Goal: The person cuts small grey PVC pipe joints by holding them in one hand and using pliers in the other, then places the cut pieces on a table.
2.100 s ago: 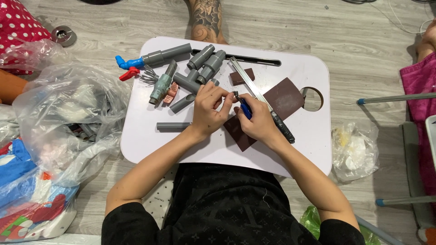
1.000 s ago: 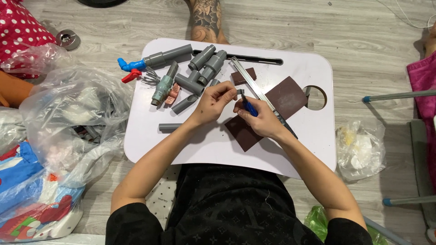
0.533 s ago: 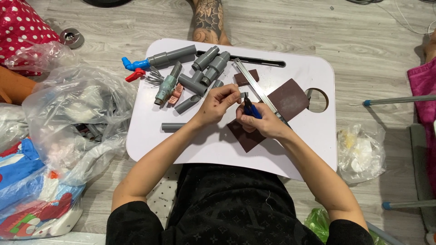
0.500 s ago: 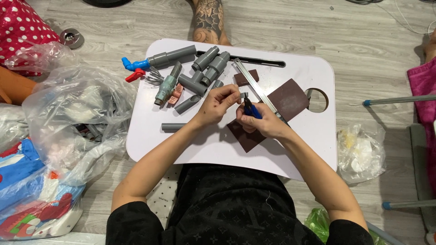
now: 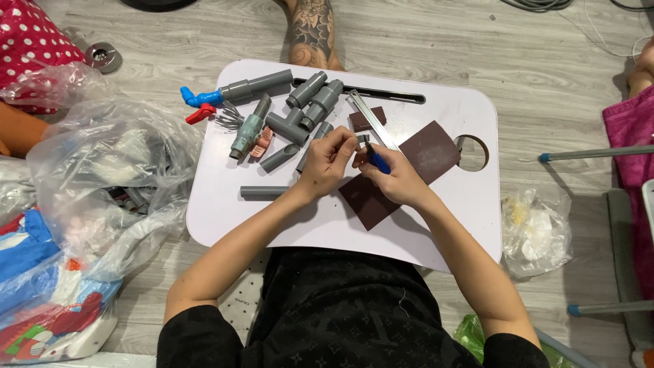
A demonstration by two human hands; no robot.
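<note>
Where the two hands meet near the middle of the white worktop (image 5: 225, 204), just above the far end of the dark brown sandpaper sheet (image 5: 429, 153): a small grey pipe piece (image 5: 363, 140), pinched between them. Left hand (image 5: 327, 160) curled, fingers narrow, closing on the piece from the left edge's side. Right hand (image 5: 398, 180) curled tight round a blue-handled tool (image 5: 379, 162), handle slanting from the near right up toward the far left, tip seemingly at the grey piece, though the contact point too small to tell. So: piece just beyond both sets of fingertips, toward the far edge; tool's long axis aimed into it on a diagonal; both hands equally close, touching or nearly so.

Toward the far left corner, a scatter of grey pipes and joints (image 5: 306, 112), a grey pipe with a blue tap (image 5: 235, 90), a red-handled bit (image 5: 199, 112) beside it. One short grey tube (image 5: 264, 193) alone, lying parallel to the near edge, left of the left wrist. A metal ruler (image 5: 372, 118) slanting just beyond the hands, beside a small brown block (image 5: 368, 119). Clear plastic bags (image 5: 102, 170) on the floor off the left edge.
</note>
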